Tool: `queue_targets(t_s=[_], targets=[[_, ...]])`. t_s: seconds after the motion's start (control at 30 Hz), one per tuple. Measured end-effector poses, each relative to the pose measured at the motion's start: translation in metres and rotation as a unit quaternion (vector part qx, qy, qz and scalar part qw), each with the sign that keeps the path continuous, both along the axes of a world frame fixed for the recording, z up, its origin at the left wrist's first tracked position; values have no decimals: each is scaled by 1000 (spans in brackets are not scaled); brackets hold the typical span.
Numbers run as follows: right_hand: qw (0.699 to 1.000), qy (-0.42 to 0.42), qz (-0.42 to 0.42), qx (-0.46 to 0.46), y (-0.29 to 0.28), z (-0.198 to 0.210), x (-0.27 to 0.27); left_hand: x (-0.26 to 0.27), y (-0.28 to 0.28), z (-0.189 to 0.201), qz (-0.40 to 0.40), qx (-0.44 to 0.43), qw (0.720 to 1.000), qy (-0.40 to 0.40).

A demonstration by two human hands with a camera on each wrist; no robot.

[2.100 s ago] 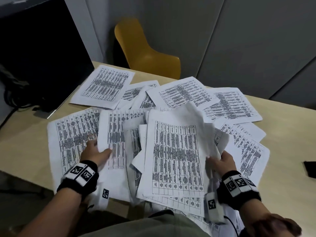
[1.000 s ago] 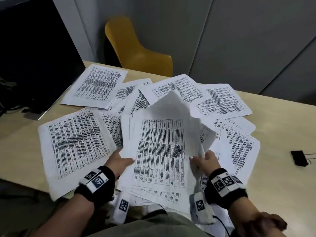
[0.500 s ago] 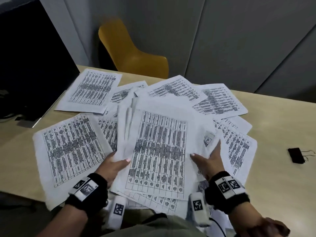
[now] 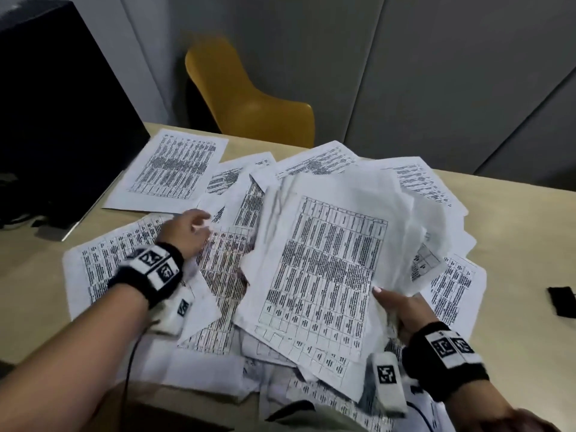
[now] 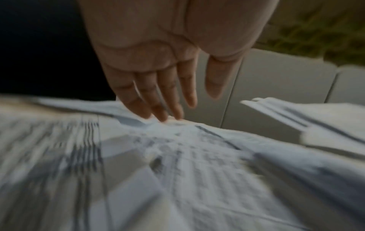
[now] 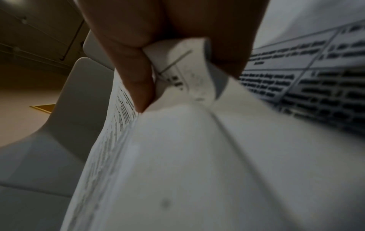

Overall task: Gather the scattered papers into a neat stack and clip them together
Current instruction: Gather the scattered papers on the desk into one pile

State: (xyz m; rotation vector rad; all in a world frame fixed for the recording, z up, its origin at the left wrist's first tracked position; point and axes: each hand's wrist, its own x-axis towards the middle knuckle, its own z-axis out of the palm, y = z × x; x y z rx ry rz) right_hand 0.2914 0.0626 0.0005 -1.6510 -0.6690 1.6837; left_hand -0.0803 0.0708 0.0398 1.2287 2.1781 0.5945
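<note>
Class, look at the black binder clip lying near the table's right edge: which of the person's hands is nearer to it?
Right. The right hand grips gathered papers beside the binder clip; the left hand reaches across the pile's far side.

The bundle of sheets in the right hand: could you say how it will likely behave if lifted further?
The bundle probably flops, since its far edge already curls. The right hand pinches one edge, so loosely aligned sheets may slip out.

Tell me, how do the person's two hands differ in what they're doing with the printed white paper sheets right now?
The right hand pinches a raised bundle of printed white paper sheets at its edge, thumb on top; the left hand holds nothing, its fingers straight over loose flat sheets. The right hand is near the body; the left hand reaches further out over the beige table. Both wear black wristbands with square markers.
</note>
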Motion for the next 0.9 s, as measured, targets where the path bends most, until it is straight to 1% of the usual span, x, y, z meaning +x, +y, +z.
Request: queue_targets(t_s=[0.03, 0.1, 0.13, 0.17, 0.23, 0.33, 0.37, 0.4, 0.43, 0.47, 0.5, 0.53, 0.57, 0.6, 0.67, 0.73, 0.77, 0.83, 0.9], targets=[[1000, -3, 9, -5, 1, 2, 1, -10, 13, -4, -7, -19, 997, 78], [1000, -10, 14, -15, 4, 2, 1, -25, 36, -13, -24, -81, 975, 203], [1000, -16, 13, -22, 4, 3, 0, -29, 45, -17, -23, -103, 966, 237], [999, -15, 17, -27, 4, 5, -1, -34, 54, -20, -23, -119, 960, 253], [999, -22, 15, -46, 4, 10, -2, -41, 64, -32, -14, -148, 958, 246], [999, -37, -11, -37, 2, 27, -8, -47, 72, -42, -3, -184, 955, 231], [999, -38, -12, -35, 1, 37, -13, -48, 73, -41, -5, -191, 952, 237], [998, -45, -8, -34, 3, 34, -14, -49, 74, -43, -12, -194, 948, 251], [998, -47, -6, -37, 3, 39, -17, -50, 74, -42, -23, -194, 942, 273], [998, -38, -5, -42, 5, 28, -12, -50, 74, -42, -38, -198, 933, 298], [998, -42, 2, -46, 5, 28, -13, -49, 74, -40, -58, -205, 920, 328], [997, -46, 4, -54, 5, 19, -10, -48, 73, -39, -77, -212, 905, 361], [997, -41, 4, -61, 6, 16, -9, -48, 72, -36, -90, -221, 891, 386], [997, -35, 9, -66, 6, 11, -8, -47, 72, -33, -94, -229, 883, 398], [997, -40, 18, -59, 5, 8, -8, -48, 68, -25, -83, -228, 887, 392], [997, -50, 12, -49, 5, 7, -7, -46, 58, -11, -69, -202, 902, 375], [997, -54, 9, -48, 5, 8, -7, -44, 49, -5, -75, -184, 908, 370], [998, -50, 5, -47, 5, 5, -8, -34, 22, 3, -109, -175, 916, 345], [998, -51, 3, -49, 4, -2, -8, -20, -14, 4, -151, -183, 921, 310]])
